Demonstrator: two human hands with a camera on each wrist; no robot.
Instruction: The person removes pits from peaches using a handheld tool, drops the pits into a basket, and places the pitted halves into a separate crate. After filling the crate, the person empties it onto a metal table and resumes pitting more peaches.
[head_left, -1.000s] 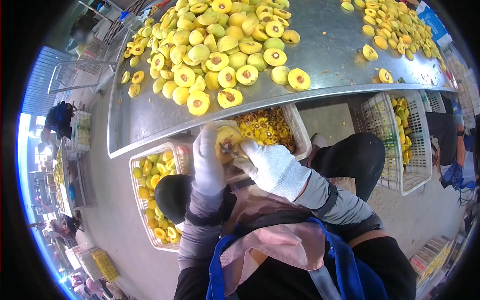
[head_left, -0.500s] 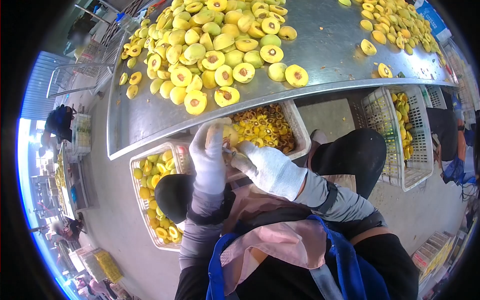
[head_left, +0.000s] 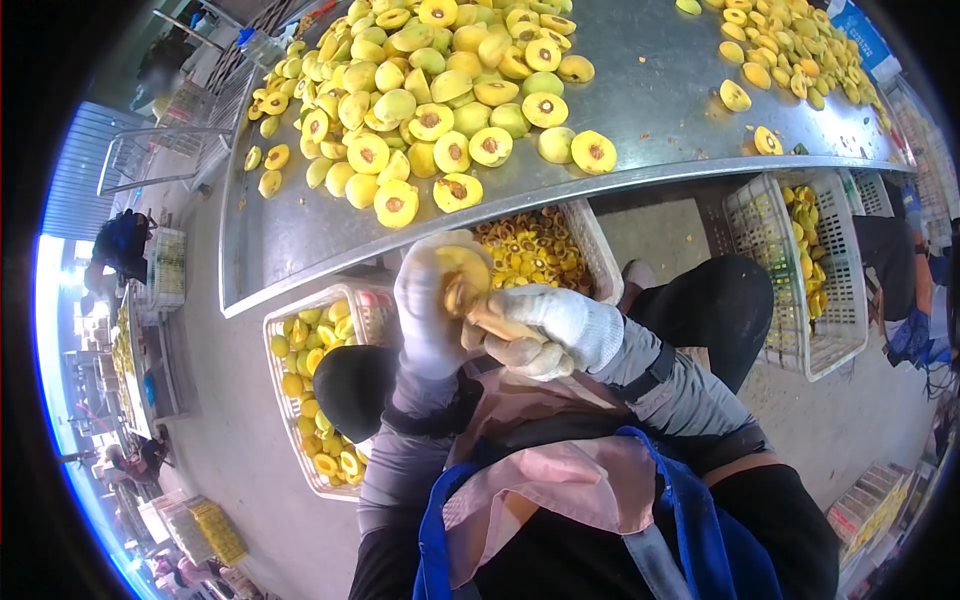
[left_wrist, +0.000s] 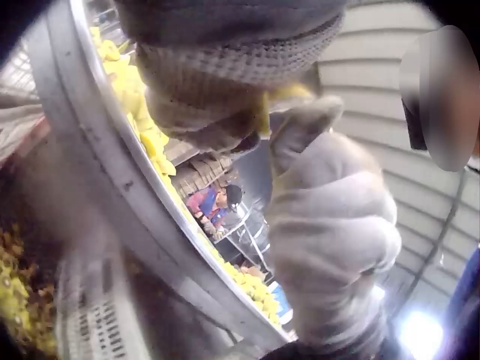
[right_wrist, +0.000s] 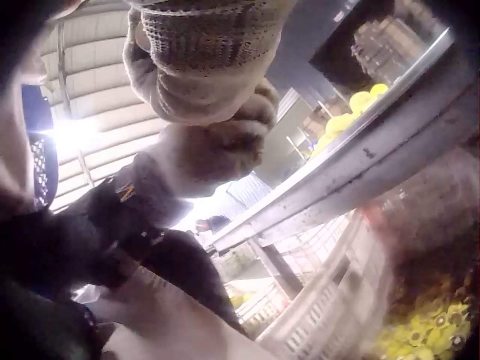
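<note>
In the head view my left hand, in a white glove, holds a yellow peach half with its cut face turned toward my right hand. A brown pit shows at the fruit's lower part, blurred. My gloved right hand has its fingers curled round a slim pitting tool, mostly hidden by the glove, its working end at the pit. In the left wrist view a bit of yellow fruit shows between both hands. The right wrist view has the gloves overlapping, the fruit hidden behind them.
A metal table bears a heap of peach halves, with another pile at right. Beneath its edge a crate holds small cut pieces. Crates of fruit stand at left and right.
The peach half has turned so more of its cut face shows. My right hand has rolled over, its curled fingers now facing up, with the tool still in its grip.
</note>
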